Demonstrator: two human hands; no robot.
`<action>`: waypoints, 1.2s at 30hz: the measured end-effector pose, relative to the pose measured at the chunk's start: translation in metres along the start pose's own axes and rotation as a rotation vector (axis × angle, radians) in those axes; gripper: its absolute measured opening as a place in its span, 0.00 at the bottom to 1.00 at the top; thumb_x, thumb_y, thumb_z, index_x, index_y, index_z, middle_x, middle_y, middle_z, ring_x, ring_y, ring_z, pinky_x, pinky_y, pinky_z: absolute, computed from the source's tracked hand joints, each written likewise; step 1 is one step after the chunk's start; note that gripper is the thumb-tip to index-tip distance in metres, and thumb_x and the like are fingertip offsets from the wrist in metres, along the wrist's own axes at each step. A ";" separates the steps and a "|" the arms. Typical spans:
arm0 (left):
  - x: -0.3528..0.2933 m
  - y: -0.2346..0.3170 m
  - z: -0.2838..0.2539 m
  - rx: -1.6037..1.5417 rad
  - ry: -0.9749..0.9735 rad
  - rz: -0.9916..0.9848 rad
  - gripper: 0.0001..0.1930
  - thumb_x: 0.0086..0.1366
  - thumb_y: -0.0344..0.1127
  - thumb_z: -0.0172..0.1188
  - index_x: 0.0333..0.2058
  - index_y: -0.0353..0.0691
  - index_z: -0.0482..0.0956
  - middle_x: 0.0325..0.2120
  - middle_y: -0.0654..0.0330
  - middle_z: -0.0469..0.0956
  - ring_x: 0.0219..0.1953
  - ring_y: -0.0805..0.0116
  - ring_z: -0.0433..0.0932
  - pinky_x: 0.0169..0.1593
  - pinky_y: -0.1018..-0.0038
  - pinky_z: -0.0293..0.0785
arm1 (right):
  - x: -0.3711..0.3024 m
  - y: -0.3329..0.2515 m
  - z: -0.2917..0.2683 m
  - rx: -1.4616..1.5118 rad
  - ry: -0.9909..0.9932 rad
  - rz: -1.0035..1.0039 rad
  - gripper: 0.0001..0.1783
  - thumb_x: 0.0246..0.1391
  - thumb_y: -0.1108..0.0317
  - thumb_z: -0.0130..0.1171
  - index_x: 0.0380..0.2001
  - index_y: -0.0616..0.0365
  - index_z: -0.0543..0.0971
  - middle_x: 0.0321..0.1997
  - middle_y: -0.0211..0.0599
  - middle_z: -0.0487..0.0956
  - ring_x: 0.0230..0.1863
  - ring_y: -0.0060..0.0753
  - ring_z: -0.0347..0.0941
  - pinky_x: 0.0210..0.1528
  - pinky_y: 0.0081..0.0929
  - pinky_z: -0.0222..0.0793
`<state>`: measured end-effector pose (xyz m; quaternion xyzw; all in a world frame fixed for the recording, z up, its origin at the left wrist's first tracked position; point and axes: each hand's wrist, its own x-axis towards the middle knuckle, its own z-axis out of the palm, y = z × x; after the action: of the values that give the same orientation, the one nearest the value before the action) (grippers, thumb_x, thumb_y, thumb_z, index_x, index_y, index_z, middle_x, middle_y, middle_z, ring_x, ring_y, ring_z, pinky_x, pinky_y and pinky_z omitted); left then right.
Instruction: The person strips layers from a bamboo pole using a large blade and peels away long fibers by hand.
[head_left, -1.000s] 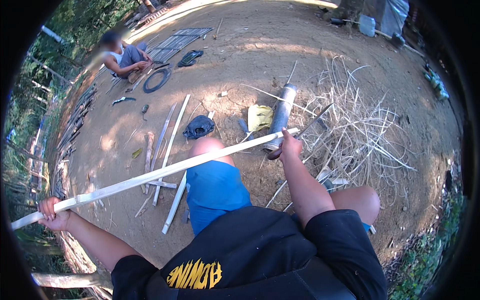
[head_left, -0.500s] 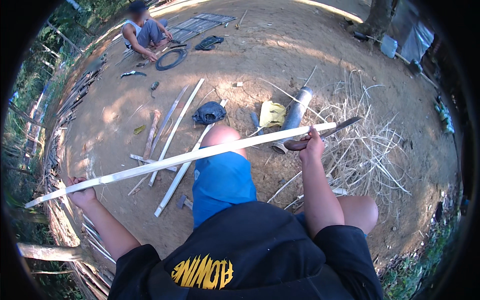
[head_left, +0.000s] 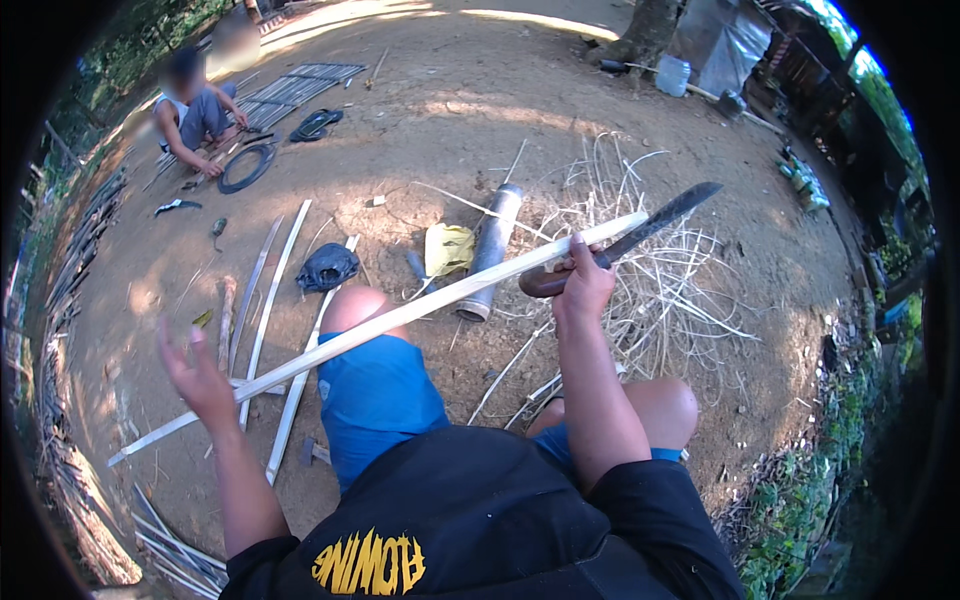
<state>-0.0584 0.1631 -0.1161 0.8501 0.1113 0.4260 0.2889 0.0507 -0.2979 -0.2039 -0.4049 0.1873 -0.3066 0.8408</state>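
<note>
A long pale bamboo strip (head_left: 440, 297) slants across my lap, from low at the left up to the right. My right hand (head_left: 583, 288) is closed around a machete (head_left: 662, 222) with a brown handle and dark blade, and it also grips the strip near its upper right end. The blade points away to the upper right, beside the strip's end. My left hand (head_left: 205, 385) is raised by the strip's lower left part, fingers spread and slightly blurred, gripping nothing. More pale strips (head_left: 273, 312) lie on the ground beyond it.
A heap of thin shavings (head_left: 670, 285) spreads at the right. Ahead lie a dark tube (head_left: 493, 250), a yellow bag (head_left: 449, 249) and a black plastic bag (head_left: 328, 268). Another person (head_left: 195, 120) crouches far left beside a black coil (head_left: 246, 168) and a slatted panel (head_left: 300, 92).
My left hand has let go of the bamboo strip and opened. The strip now tilts more steeply. The view has turned right, so the surroundings appear shifted left.
</note>
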 end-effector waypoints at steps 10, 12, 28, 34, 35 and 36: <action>-0.058 0.161 0.141 -0.320 -0.960 0.525 0.25 0.65 0.41 0.57 0.56 0.33 0.70 0.37 0.42 0.79 0.40 0.46 0.80 0.43 0.60 0.75 | -0.046 -0.053 0.019 -0.035 -0.072 -0.137 0.16 0.50 0.73 0.69 0.36 0.59 0.71 0.26 0.30 0.74 0.23 0.20 0.70 0.26 0.19 0.68; -0.061 0.158 0.144 -0.229 -1.003 0.501 0.20 0.66 0.38 0.58 0.52 0.30 0.74 0.32 0.43 0.80 0.35 0.49 0.82 0.38 0.64 0.76 | -0.042 -0.065 0.004 -0.195 -0.078 -0.163 0.15 0.52 0.70 0.68 0.37 0.60 0.72 0.25 0.29 0.75 0.23 0.18 0.70 0.25 0.19 0.68; -0.018 0.194 0.134 -0.629 -1.354 0.086 0.22 0.70 0.46 0.52 0.52 0.33 0.73 0.26 0.61 0.76 0.27 0.77 0.73 0.33 0.77 0.71 | -0.036 -0.150 -0.022 -1.381 -0.336 -1.014 0.15 0.42 0.70 0.64 0.37 0.55 0.78 0.31 0.38 0.79 0.34 0.45 0.77 0.36 0.39 0.69; -0.001 0.258 0.156 -0.708 -1.457 0.178 0.24 0.70 0.48 0.53 0.54 0.33 0.71 0.28 0.60 0.77 0.28 0.77 0.74 0.34 0.77 0.73 | -0.032 -0.159 -0.008 -1.477 -0.346 -1.100 0.14 0.41 0.70 0.64 0.36 0.49 0.79 0.27 0.33 0.79 0.33 0.39 0.78 0.38 0.37 0.70; 0.000 0.267 0.158 -0.693 -1.442 0.189 0.24 0.70 0.48 0.53 0.54 0.33 0.71 0.28 0.58 0.78 0.28 0.75 0.75 0.35 0.75 0.73 | -0.030 -0.161 -0.004 -1.476 -0.337 -1.114 0.14 0.41 0.69 0.64 0.35 0.48 0.79 0.27 0.32 0.79 0.33 0.38 0.78 0.38 0.37 0.70; 0.000 0.275 0.160 -0.678 -1.427 0.200 0.24 0.70 0.48 0.52 0.53 0.33 0.71 0.29 0.57 0.78 0.28 0.72 0.76 0.35 0.74 0.73 | -0.028 -0.162 -0.001 -1.462 -0.345 -1.137 0.14 0.40 0.70 0.64 0.35 0.48 0.79 0.27 0.32 0.79 0.32 0.38 0.79 0.38 0.36 0.70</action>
<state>0.0525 -0.1229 -0.0303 0.7896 -0.3130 -0.1865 0.4938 -0.0292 -0.3581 -0.0735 -0.9027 -0.0195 -0.4132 0.1184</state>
